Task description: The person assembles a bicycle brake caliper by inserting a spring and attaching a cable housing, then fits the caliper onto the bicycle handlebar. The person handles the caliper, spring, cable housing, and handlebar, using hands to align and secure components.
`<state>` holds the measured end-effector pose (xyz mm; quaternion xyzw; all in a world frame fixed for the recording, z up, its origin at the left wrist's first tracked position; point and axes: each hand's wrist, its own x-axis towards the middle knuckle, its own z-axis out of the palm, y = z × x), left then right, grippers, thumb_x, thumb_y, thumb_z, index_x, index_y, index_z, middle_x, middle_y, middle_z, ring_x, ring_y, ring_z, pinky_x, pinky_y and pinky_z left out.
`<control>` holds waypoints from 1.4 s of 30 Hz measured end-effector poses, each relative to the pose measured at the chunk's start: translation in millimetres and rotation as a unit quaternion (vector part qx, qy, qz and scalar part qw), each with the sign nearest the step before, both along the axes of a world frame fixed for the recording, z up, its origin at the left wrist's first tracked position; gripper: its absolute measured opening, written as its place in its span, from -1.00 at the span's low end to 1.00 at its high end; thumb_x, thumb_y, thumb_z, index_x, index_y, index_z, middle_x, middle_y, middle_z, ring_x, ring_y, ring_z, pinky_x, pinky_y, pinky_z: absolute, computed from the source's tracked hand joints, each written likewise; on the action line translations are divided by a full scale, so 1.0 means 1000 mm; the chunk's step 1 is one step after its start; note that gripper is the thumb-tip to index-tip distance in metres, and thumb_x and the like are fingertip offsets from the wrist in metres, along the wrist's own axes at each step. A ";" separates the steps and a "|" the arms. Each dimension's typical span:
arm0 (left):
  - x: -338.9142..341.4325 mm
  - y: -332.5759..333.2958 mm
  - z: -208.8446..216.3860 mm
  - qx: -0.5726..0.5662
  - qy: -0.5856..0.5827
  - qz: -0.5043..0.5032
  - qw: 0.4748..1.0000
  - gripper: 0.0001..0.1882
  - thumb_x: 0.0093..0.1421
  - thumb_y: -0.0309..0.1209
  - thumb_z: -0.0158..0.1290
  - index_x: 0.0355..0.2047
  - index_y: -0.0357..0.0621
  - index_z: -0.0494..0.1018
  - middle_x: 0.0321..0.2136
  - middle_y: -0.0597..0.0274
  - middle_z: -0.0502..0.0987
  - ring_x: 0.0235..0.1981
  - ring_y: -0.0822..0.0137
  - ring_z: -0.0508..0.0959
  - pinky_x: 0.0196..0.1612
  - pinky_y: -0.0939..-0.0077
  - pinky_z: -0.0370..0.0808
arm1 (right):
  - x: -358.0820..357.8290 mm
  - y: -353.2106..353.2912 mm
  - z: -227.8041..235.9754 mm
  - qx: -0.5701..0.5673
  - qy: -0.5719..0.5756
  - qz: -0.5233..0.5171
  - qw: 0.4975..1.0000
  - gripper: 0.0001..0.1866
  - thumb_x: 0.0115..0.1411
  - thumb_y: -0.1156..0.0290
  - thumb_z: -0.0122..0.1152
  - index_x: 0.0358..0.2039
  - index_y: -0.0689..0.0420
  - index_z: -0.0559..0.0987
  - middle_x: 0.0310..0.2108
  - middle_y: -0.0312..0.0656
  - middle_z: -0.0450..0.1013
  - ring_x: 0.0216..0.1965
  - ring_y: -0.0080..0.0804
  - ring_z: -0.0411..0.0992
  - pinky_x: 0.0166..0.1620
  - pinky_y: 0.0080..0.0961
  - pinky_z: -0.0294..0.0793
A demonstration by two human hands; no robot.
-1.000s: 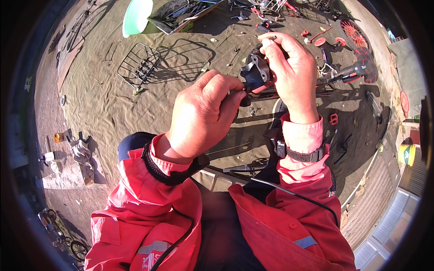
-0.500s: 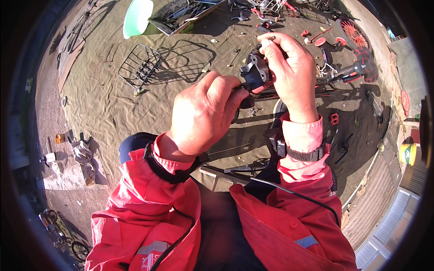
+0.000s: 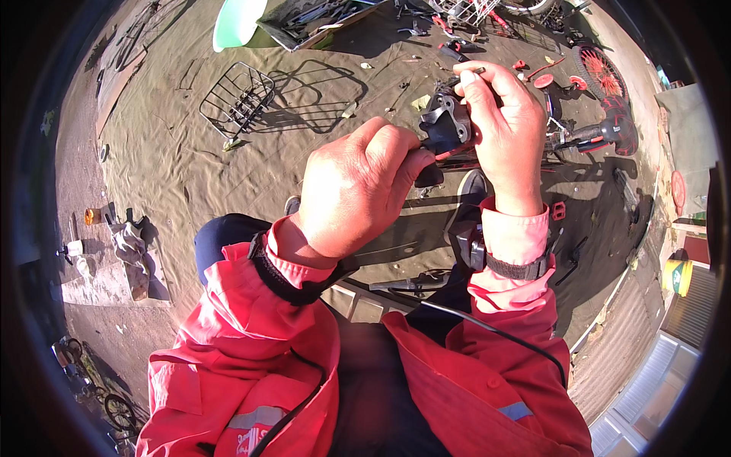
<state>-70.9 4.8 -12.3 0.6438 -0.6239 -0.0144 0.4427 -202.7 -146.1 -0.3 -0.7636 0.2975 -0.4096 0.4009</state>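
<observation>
My left hand (image 3: pixel 354 190) is closed around the near end of a black part with a silver metal bracket (image 3: pixel 448 123), raised in front of me over the ground cloth. The part looks like a bicycle component, but its exact kind is unclear. On its far right side, my right hand (image 3: pixel 506 126) pinches a short thin dark rod (image 3: pixel 474 71) between thumb and forefinger. Those fingers are right up against the bracket. How the rod's other end meets the part is hidden.
A black wire basket (image 3: pixel 237 99) lies on the brown cloth, left of my hands. Beyond are a tool tray (image 3: pixel 312 27) and a pale green basin (image 3: pixel 237 24). At right lie a red-spoked wheel (image 3: pixel 599 70), a cordless power tool (image 3: pixel 609 133) and a red pedal (image 3: pixel 559 210).
Both hands and the black part have shifted slightly right in the picture. The grips look the same, and the background has shifted a little with the head.
</observation>
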 end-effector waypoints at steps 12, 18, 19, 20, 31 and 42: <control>-0.023 0.005 -0.027 -0.046 0.228 0.006 0.972 -0.75 0.22 -0.47 0.31 -0.15 -0.20 0.50 -0.45 0.09 0.57 -0.53 0.08 0.62 -0.46 0.29 0.53 | -0.004 -0.002 -0.003 0.029 -0.010 -0.009 0.999 -0.83 0.45 0.42 0.24 -0.09 0.22 0.69 -0.36 -0.35 0.60 -0.36 -0.73 0.47 -0.29 -0.73 0.44; -0.026 0.003 -0.030 -0.058 0.297 0.000 0.953 -0.78 0.28 -0.49 0.30 -0.15 -0.20 0.49 -0.55 0.31 0.50 -0.59 0.46 0.47 -0.51 0.50 0.39 | -0.002 0.000 0.001 0.008 0.020 -0.028 0.999 -0.78 0.48 0.37 0.20 -0.07 0.24 0.68 -0.34 -0.30 0.62 -0.35 -0.67 0.51 -0.28 -0.69 0.47; -0.026 0.002 -0.030 -0.068 0.295 0.000 0.953 -0.80 0.30 -0.52 0.29 -0.15 -0.21 0.48 -0.59 0.40 0.46 -0.61 0.61 0.38 -0.54 0.58 0.32 | -0.002 0.001 0.001 0.015 0.022 -0.029 0.999 -0.78 0.48 0.37 0.19 -0.08 0.25 0.67 -0.33 -0.29 0.60 -0.34 -0.65 0.50 -0.25 -0.67 0.47; -0.027 0.002 -0.031 -0.074 0.301 -0.001 0.951 -0.80 0.30 -0.51 0.29 -0.15 -0.21 0.48 -0.59 0.40 0.46 -0.61 0.61 0.39 -0.53 0.58 0.33 | -0.002 0.002 0.002 0.019 0.022 -0.031 0.999 -0.78 0.48 0.38 0.19 -0.08 0.26 0.67 -0.32 -0.29 0.60 -0.33 -0.65 0.50 -0.25 -0.67 0.47; -0.027 0.001 -0.031 -0.057 0.342 0.004 0.938 -0.78 0.25 -0.40 0.32 -0.26 -0.20 0.49 -0.48 0.07 0.61 -0.54 0.11 0.65 -0.49 0.30 0.54 | 0.000 0.002 0.003 0.048 0.012 -0.037 0.998 -0.80 0.46 0.40 0.19 -0.09 0.25 0.67 -0.31 -0.32 0.57 -0.33 -0.66 0.48 -0.24 -0.67 0.46; -0.026 -0.009 -0.034 -0.098 0.366 0.020 0.925 -0.81 0.32 -0.47 0.31 -0.26 -0.21 0.48 -0.54 0.39 0.48 -0.52 0.62 0.39 -0.48 0.61 0.35 | 0.007 -0.010 0.004 0.043 0.018 -0.029 0.998 -0.78 0.45 0.37 0.21 -0.09 0.25 0.68 -0.33 -0.35 0.58 -0.35 -0.71 0.43 -0.27 -0.72 0.39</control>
